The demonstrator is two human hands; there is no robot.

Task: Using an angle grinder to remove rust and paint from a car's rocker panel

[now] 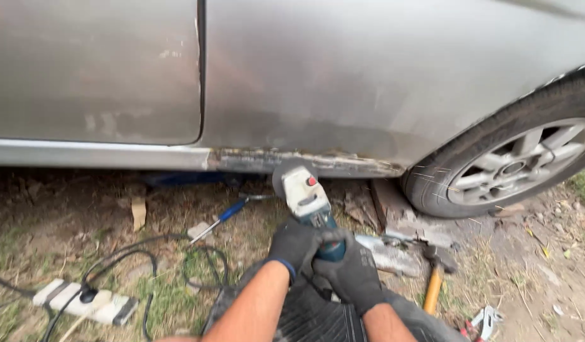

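1. The angle grinder (308,202) sits just ahead of both hands, its long axis running from the hands up and slightly left toward the car, head end foremost. Its disc (281,177) meets the rusted sill strip (305,161) along the bottom edge of the silver car body (343,76).
2. The left hand (295,247) and right hand (349,269), both in black gloves, are pressed together and clamped around the grinder's blue-green rear body.
3. A few thin sparks streak to the right of the hands toward the tyre (495,171).
4. To the left of the hands a blue-handled screwdriver (223,218) lies on the dirt, beyond it black cable (147,253) and a white power strip (83,301).
5. To the right of the hands lie a hammer with a yellow-orange handle (435,282) and red-handled pliers (482,323); open ground spreads beyond them.
6. Below the wrists lies a black ribbed mat (311,320).
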